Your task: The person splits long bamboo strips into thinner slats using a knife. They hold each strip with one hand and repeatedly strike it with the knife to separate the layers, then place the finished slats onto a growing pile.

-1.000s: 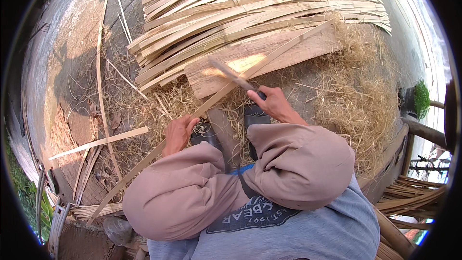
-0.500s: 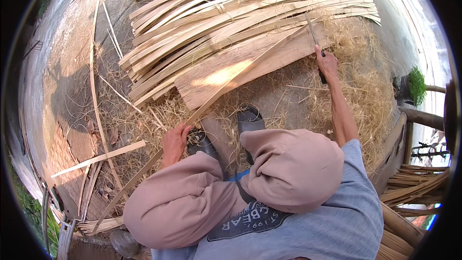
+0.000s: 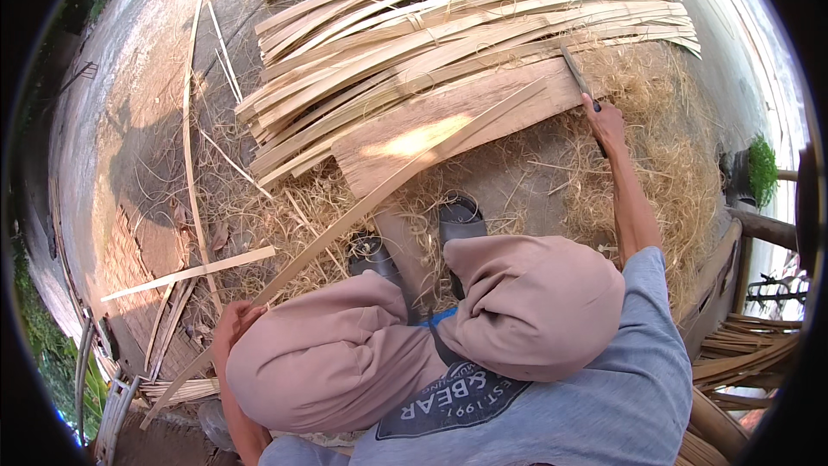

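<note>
My left hand [image 3: 236, 323], beside my left knee, is closed around a long flat bamboo strip [image 3: 373, 198]. The strip runs slantwise past my feet, and its far end lies over a wooden board [image 3: 509, 131]. At the right, my right hand [image 3: 606, 126] grips a knife [image 3: 575, 69] by its dark handle. Its blade points up and away across the board's right end, apart from the strip's tip. Part of the handle is hidden by my fingers.
Beyond the board lies a wide pile of split bamboo strips [image 3: 405, 43]. Curly shavings [image 3: 660, 164] cover the ground at right and around my dark sandals [image 3: 461, 216]. Loose strips [image 3: 190, 138] lie at left. A small green plant [image 3: 762, 171] stands far right.
My left hand has moved back toward my left hip, drawing the strip with it. The strip's far end has slid away from the blade, down the board. My right hand still grips the knife.
</note>
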### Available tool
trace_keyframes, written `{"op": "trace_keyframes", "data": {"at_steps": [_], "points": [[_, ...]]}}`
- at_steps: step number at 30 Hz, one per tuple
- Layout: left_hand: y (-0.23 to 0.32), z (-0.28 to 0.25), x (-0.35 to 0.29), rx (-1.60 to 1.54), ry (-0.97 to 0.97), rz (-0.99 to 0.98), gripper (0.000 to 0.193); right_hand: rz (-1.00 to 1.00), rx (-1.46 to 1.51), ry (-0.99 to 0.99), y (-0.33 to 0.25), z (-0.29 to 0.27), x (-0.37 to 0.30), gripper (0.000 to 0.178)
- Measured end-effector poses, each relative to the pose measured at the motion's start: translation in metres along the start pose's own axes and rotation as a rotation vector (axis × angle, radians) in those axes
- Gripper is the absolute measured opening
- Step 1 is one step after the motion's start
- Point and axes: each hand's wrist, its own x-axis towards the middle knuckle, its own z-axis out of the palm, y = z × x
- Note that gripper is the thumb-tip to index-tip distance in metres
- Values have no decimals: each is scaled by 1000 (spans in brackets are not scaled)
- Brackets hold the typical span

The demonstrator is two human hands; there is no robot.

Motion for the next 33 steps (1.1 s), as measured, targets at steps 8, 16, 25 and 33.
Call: {"op": "trace_keyframes", "data": {"at_steps": [8,16,25,33], "points": [[2,-93,22,139,-556,-481,29,-733,33,264,-131,26,-72,71],[16,-193,-10,-82,-209,-214,28,-984,172,-288,-212,72,-135,50],[-47,-101,-5,-981,723,146,42,-914,18,-565,-266,101,-268,56],[2,174,14,-1183,155,-480,54,-1043,34,-797,-292,108,-292,41]]}}
